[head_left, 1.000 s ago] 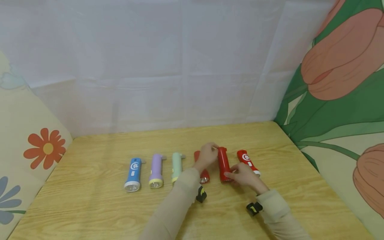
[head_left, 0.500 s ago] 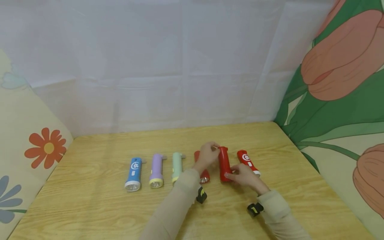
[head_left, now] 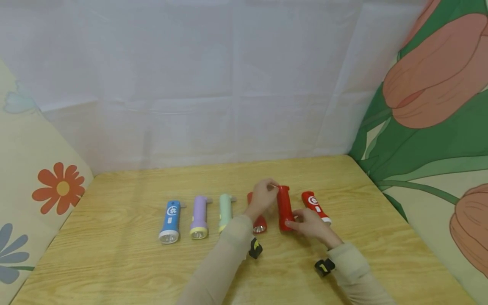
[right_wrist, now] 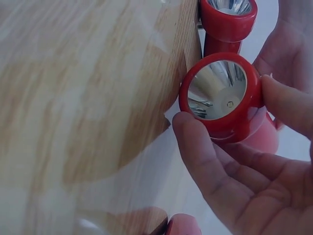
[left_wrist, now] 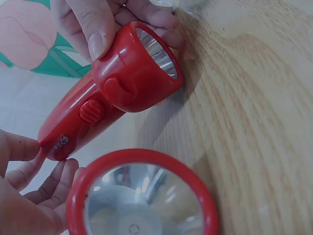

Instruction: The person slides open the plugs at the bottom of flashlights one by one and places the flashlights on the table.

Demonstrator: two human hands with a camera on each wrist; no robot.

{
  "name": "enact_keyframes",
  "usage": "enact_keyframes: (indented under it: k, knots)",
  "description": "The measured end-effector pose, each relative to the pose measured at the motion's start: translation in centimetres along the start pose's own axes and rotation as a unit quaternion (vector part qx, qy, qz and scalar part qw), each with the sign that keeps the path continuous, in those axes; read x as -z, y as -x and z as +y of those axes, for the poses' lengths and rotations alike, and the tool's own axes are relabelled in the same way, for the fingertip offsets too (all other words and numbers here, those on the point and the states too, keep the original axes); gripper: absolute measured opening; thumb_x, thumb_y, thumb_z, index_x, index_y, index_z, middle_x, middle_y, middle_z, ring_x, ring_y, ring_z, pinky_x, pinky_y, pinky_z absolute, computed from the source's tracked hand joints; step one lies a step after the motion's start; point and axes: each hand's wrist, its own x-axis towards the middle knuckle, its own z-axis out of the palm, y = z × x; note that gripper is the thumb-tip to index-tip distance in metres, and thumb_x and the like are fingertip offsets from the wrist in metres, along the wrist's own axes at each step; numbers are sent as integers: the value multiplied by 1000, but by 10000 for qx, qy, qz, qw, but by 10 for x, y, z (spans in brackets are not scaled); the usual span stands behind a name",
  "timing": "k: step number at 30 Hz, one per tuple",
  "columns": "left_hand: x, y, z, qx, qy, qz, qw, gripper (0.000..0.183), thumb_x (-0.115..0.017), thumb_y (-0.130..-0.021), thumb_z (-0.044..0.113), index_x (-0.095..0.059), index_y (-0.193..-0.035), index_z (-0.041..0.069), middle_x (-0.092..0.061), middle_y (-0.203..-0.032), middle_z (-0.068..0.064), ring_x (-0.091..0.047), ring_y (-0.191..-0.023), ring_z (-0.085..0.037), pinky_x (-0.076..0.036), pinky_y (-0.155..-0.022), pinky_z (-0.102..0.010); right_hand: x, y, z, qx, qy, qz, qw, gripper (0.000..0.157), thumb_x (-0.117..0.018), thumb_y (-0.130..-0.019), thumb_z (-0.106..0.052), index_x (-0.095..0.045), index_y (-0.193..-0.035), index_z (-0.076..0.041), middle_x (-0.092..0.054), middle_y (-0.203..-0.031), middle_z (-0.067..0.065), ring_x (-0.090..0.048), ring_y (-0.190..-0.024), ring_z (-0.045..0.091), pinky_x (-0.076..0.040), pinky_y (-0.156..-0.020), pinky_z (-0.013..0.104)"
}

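Note:
Both hands hold one plain red flashlight (head_left: pixel 284 207). My left hand (head_left: pixel 262 198) grips its tail end, with thumb and fingers about the narrow tip in the left wrist view. At the lamp end, my right hand (head_left: pixel 310 223) pinches the flared head between thumb and fingers. A ribbed switch (left_wrist: pixel 92 111) shows on the body, and the reflector (right_wrist: pixel 217 90) faces the right wrist camera. A second red flashlight (head_left: pixel 260 224) lies beside it, partly hidden under my left hand. To the right lies a red flashlight with a white rim and emblem (head_left: pixel 315 206).
Farther left in the row lie a blue flashlight (head_left: pixel 171 221), a purple one with a yellow rim (head_left: pixel 198 217) and a mint green one (head_left: pixel 225 210), partly covered by my left sleeve. The wooden table (head_left: pixel 126 262) meets a white cloth (head_left: pixel 228 106) at the back.
The held flashlight has turned slightly about its length; the small knob at its tail stands farther right. Both hands stay in nearly the same place.

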Motion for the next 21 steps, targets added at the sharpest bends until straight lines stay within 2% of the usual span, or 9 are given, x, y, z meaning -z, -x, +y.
enact_keyframes:
  k: [5,12,21]
  knots:
    - [1,0,1,23,119,-22,9999,9,-56,-86,5,-65,-89,5,-64,-90,-6,-59,-83,-17,-49,-72,-27,0,0,0,144,-46,29,9999,34,-67,-83,-16,-60,-108,6,-61,-73,3,-54,-61,14,-46,-54,28]
    - [0,1,1,-37,27,-22,10000,11,-56,-88,7,-66,-92,6,-65,-92,-5,-59,-88,-17,-48,-77,-29,1,-1,3,770,133,145,9968,28,-69,-81,-15,-63,-99,6,-63,-77,3,-54,-66,13,-46,-57,28]
    - [1,0,4,-108,93,-18,9999,10,-57,-89,10,-66,-92,6,-65,-90,-3,-59,-86,-15,-48,-76,-26,1,-1,5,924,69,188,9955,27,-70,-81,-15,-63,-98,5,-63,-79,4,-55,-69,13,-47,-60,28]
